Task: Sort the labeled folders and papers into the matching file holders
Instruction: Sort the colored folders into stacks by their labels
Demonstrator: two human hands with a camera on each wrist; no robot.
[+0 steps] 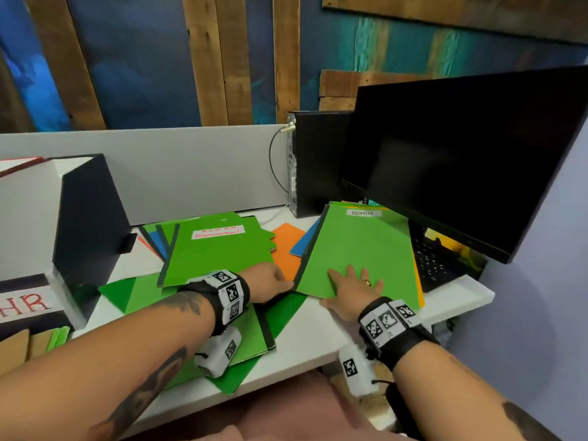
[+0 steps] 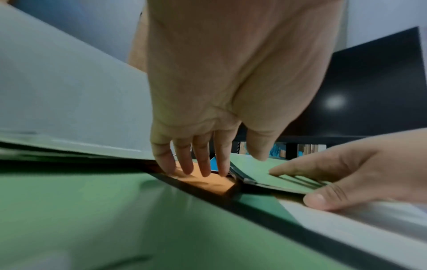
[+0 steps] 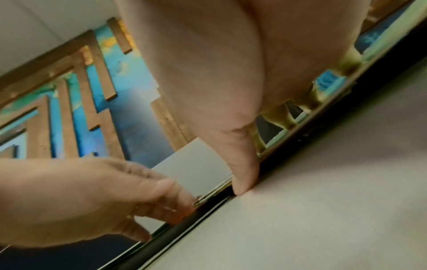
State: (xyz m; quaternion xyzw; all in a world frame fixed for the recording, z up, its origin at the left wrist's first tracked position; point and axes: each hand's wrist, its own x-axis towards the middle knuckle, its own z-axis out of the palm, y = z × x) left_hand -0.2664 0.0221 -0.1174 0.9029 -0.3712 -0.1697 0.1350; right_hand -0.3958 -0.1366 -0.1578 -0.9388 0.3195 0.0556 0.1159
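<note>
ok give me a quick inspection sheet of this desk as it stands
surface: white desk, mostly covered by folders
job's things: green folder marked ADMIN on the right pile; green folder with red label; orange sheet between them; black file holder; HR holder at left edge
clutter: monitor, keyboard, computer box
grip: left hand fingers at the ADMIN folder's spine edge; right hand flat on its cover
cables: black loop beside the computer box
surroundings: grey divider, wood and blue wall
</note>
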